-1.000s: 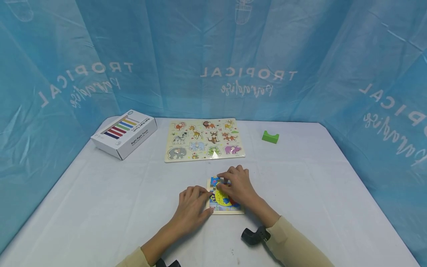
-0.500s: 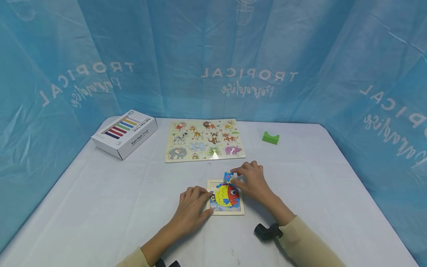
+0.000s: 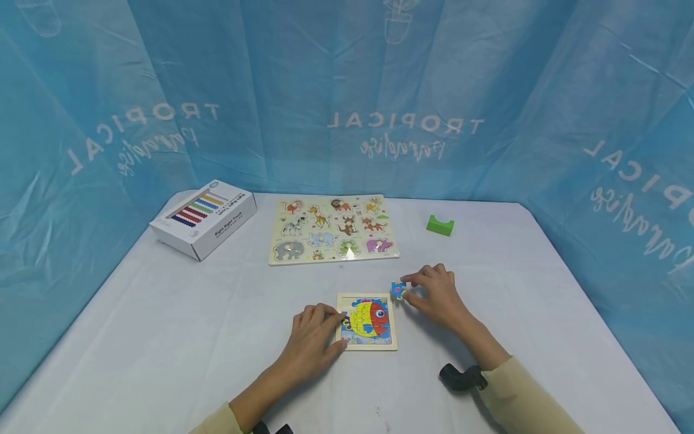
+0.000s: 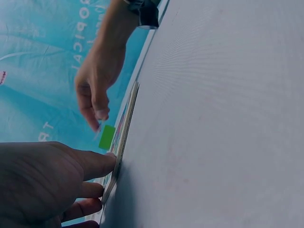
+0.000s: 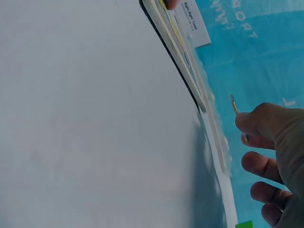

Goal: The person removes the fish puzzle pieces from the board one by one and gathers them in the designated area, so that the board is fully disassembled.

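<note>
One white box (image 3: 203, 218) lies at the far left corner of the worktop (image 3: 217, 337). The left hand (image 3: 311, 337) touches the left edge of the fish puzzle frame (image 3: 371, 348) with relaxed fingers; this contact appears to steady the frame. An animal puzzle board (image 3: 334, 229) lies flat near the far edge of the worktop. The fish puzzle frame lies flat on the near side of that board; bare wood shows at its far left corner. Change over the last second: a blue puzzle piece (image 3: 398, 290) has moved from over that far left corner to just outside the far right corner. The right hand (image 3: 436, 295) pinches the piece between thumb and finger, clear of the frame. Consequence, by judgement: the fish picture stays incomplete while the piece is off the frame. A green block (image 3: 440, 226) rests near the far edge, right of the board.
</note>
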Motion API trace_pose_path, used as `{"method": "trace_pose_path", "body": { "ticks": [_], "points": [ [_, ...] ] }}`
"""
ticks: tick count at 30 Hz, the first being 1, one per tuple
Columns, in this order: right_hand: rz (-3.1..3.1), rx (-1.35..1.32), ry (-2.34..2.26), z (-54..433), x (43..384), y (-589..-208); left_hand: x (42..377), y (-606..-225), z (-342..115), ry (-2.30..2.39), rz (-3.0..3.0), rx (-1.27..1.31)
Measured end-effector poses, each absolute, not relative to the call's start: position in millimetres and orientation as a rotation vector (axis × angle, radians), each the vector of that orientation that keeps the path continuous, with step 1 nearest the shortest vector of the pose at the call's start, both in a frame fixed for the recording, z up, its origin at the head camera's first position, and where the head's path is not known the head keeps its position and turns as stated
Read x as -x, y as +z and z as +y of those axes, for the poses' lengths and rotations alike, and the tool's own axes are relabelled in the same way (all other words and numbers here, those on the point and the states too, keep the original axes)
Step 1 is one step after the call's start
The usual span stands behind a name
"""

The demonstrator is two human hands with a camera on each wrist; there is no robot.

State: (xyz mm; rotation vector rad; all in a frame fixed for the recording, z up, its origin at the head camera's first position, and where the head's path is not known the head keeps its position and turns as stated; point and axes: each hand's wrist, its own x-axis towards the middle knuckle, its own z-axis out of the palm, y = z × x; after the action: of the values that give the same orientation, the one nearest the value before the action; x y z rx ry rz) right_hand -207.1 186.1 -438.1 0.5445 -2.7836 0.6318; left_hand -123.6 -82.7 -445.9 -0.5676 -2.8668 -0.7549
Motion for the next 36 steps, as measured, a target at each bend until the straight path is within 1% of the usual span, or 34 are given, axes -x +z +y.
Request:
{"method": "trace_pose_path", "body": {
  "ticks": [18,36],
  "points": [
    [-2.782,-0.543,0.610,230,210,-454,124,-447,-83,-0.752,-2.864,0.569],
    [-2.819,-0.536,0.626,237,215,-459,124,-445,-84,-0.768,-2.868,0.582]
  ]
}}
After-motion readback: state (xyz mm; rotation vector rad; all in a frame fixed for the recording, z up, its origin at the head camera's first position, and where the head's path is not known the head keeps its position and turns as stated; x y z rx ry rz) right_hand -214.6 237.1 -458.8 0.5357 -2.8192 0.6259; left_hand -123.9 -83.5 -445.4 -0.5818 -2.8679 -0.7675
